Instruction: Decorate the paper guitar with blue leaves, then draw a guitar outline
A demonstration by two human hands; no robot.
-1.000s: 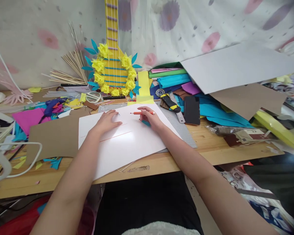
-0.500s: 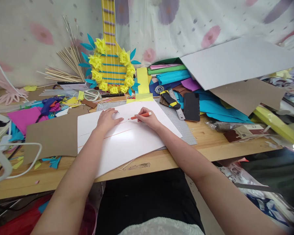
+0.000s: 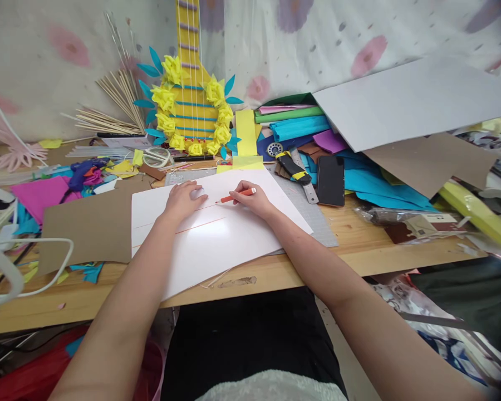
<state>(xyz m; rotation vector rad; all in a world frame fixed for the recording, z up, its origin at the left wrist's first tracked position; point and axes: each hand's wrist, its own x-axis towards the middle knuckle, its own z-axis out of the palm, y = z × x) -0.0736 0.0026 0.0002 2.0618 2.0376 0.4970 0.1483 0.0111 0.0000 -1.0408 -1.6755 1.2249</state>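
Note:
A white board (image 3: pixel 217 250) lies at a slant before me, with thin orange lines drawn across it. My left hand (image 3: pixel 184 200) rests on its upper part, thumb and fingers spread; a small glint shows between them, and I cannot make out what it is. To its right, my right hand (image 3: pixel 253 199) grips an orange marker pen (image 3: pixel 242 195) in a writing hold. The pen's tip points left and meets the board at the end of the upper orange line, a short way from my left thumb.
A yellow guitar-shaped craft (image 3: pixel 194 111) with paper flowers stands behind the board. A yellow-black cutter (image 3: pixel 294 168), a phone (image 3: pixel 330 181) and a grey cutting mat (image 3: pixel 317 223) are to the right. Brown cardboard (image 3: pixel 87 231) and a white cable (image 3: pixel 69 253) lie left.
The pen in my right hand has shifted slightly left and lies lower, its tip now at the line. My left hand stays on the board. The whole view has moved a little.

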